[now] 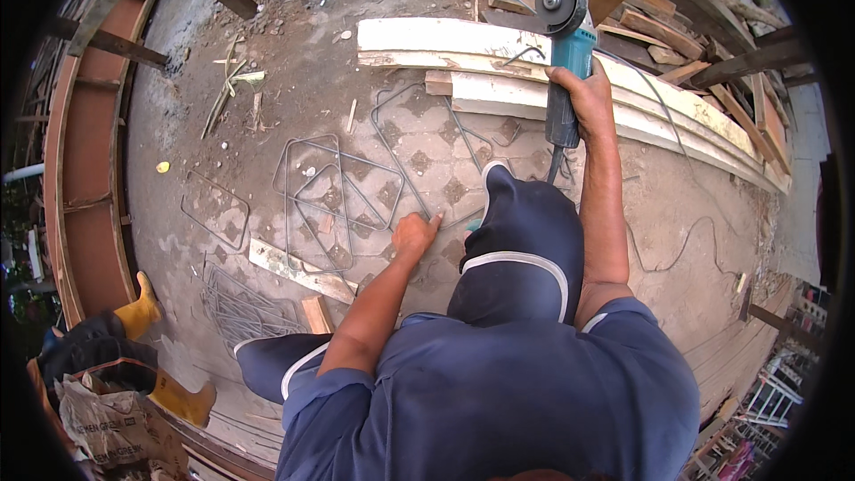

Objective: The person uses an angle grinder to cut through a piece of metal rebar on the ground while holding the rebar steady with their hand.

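Note:
In my right hand (588, 100) is a teal and black angle grinder (574, 58), gripped around its body. Its disc and guard point away from me, and its cord trails down behind my hand. Whether the disc is turning, I cannot tell. My left hand (415, 233) is low over the ground, fingers closed at the near corner of a bent steel bar frame (398, 151). Left of that hand, more bent bar frames (312, 140) overlap on the paving. My bent knee (525, 214), in dark cloth with pale trim, stands between my arms and hides part of the frame.
White-faced timber beams (454, 36) lie across the far side. Scrap wood (659, 31) is heaped at far right. A loose cord (686, 249) snakes over the ground at right. Thin bars (245, 307) are piled at near left, by a person in yellow boots (183, 399). Wooden formwork (89, 151) lines the left.

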`<state>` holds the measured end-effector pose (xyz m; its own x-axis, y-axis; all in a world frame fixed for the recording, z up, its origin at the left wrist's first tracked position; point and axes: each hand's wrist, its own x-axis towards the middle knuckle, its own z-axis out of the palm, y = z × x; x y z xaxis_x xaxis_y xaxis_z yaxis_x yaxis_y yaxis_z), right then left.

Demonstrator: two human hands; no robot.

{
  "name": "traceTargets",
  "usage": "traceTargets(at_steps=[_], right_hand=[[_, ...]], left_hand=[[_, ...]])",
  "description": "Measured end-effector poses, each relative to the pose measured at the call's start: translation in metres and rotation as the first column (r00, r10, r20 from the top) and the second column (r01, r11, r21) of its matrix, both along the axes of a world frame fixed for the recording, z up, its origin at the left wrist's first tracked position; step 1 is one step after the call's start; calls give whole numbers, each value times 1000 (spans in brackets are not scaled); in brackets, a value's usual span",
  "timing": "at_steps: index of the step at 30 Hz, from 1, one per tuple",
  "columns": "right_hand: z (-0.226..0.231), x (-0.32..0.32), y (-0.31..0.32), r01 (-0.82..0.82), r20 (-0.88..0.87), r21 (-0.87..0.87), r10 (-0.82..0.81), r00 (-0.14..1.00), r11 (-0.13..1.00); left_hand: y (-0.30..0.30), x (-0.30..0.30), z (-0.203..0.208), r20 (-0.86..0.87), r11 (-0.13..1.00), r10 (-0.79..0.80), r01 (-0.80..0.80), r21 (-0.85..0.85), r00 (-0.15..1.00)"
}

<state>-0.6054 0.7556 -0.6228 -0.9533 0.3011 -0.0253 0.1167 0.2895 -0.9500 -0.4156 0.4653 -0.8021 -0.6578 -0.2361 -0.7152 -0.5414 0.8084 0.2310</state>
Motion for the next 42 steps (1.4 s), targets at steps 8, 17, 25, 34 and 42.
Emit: traceTargets(at_steps=[8,17,25,34,42], right_hand=[[1,6,35,81,-11,-37,-82,997,996],[-22,10,30,125,37,-179,-120,992,976],[-25,9,23,66,14,-238,-64,998,969],[-14,17,37,125,45,-133,-120,992,983],[-8,17,36,108,4,-55,-108,994,993]], left_hand=[[-27,29,-46,51,531,725,-605,592,687],[-91,54,35,36,568,661,-531,629,749],[-48,41,70,322,376,576,-593,712,752],[-64,70,114,89,337,659,-399,853,747],[3,-19,50,62,307,564,-279,910,824]])
